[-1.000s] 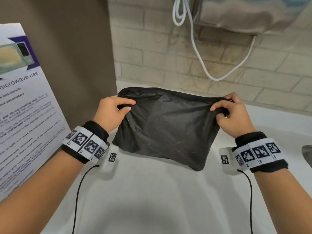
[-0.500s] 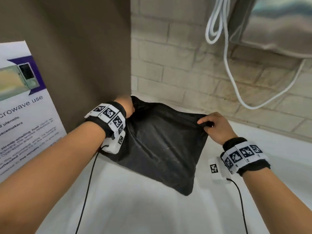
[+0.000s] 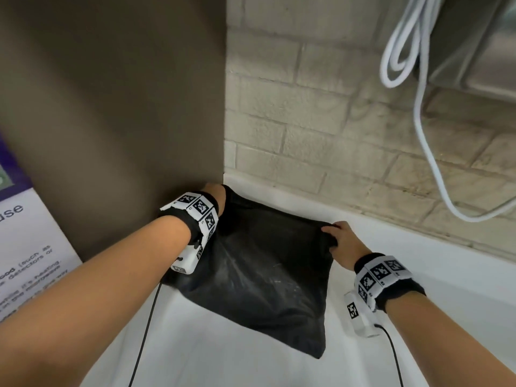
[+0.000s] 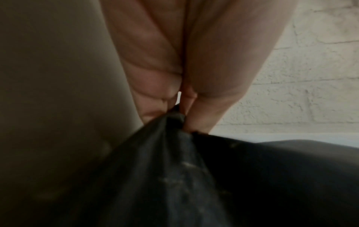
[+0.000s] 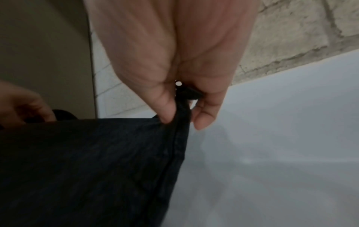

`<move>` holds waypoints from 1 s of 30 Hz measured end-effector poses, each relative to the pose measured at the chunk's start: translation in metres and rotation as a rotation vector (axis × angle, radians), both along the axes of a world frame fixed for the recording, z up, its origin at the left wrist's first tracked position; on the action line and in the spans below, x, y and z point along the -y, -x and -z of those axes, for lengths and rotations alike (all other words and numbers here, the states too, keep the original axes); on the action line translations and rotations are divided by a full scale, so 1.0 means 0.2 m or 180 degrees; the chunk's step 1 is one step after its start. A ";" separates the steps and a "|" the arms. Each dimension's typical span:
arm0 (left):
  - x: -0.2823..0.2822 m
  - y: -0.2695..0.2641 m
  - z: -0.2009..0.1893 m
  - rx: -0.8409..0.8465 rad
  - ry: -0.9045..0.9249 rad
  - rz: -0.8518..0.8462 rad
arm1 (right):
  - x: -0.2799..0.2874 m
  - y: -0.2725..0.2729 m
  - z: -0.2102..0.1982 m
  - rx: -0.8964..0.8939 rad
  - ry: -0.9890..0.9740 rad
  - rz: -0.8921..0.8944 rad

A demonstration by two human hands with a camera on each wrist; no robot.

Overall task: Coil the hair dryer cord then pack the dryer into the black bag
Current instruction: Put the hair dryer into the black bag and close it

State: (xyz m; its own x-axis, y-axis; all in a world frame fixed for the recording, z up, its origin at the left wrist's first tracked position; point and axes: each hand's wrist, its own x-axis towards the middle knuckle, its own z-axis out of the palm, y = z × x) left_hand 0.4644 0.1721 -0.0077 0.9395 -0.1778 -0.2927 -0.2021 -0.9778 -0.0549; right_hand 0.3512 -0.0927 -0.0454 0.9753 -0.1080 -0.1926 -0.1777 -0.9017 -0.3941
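The black bag (image 3: pixel 259 277) lies bulging on the white counter (image 3: pixel 223 356), pushed into the corner where the brown panel meets the brick wall. My left hand (image 3: pixel 216 195) pinches the bag's top left corner (image 4: pixel 174 121) against the brown panel. My right hand (image 3: pixel 339 241) pinches the bag's top right corner (image 5: pixel 180 113) between thumb and fingers. The hair dryer and its cord are hidden; the bag looks filled.
A brown panel (image 3: pixel 111 107) stands at the left with a printed microwave notice (image 3: pixel 25 247) leaning beside it. A brick wall (image 3: pixel 321 121) runs behind. A white cable (image 3: pixel 413 79) loops down from a metal appliance (image 3: pixel 474 37) at the top right.
Both hands have carried the bag away from me and to the left, into the corner by the brown panel. Their hold on the two top corners is unchanged.
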 end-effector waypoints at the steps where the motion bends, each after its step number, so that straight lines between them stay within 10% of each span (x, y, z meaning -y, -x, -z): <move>1: 0.00 -0.01 0.01 -0.0086 -0.0014 -0.0008 | 0.00 -0.01 0.02 -0.0128 0.0144 -0.0011; 7: 0.00 -0.03 0.04 -0.0019 0.0235 -0.0028 | -0.03 0.04 0.07 -0.0386 0.1023 0.0065; 14: 0.05 0.30 -0.01 -0.0415 0.0101 0.0402 | -0.15 0.24 0.04 -0.0958 -0.0142 -0.0800; 30: 0.03 0.23 0.20 -0.0706 0.0742 0.0070 | -0.23 0.07 0.17 -0.1290 0.0245 -0.0724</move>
State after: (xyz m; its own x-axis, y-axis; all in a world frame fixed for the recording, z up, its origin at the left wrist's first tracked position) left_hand 0.4192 0.1664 -0.0478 0.8525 -0.2838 -0.4390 -0.2054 -0.9541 0.2179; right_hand 0.3369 -0.0470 -0.0787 0.8238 0.0709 -0.5625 -0.0978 -0.9595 -0.2641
